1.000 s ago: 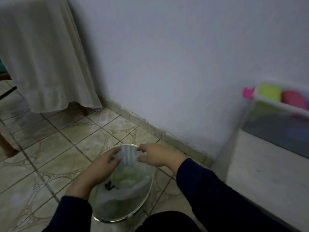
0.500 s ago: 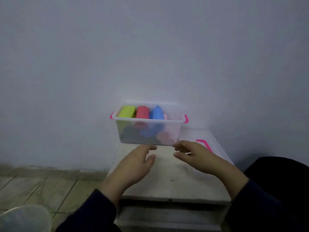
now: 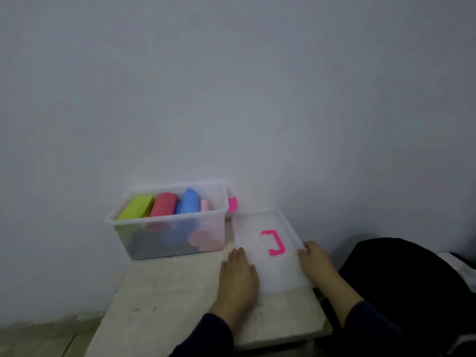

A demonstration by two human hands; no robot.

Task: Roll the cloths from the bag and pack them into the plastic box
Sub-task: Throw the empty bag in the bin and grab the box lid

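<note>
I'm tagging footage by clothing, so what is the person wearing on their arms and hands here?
Both arms are in long dark sleeves, navy or black in this dim light, ending at the wrists. The left hand and the right hand are bare: no gloves. No rings, watch or bracelet can be made out, though the picture is soft. The sleeves look plain, with no visible print or markings.
</note>
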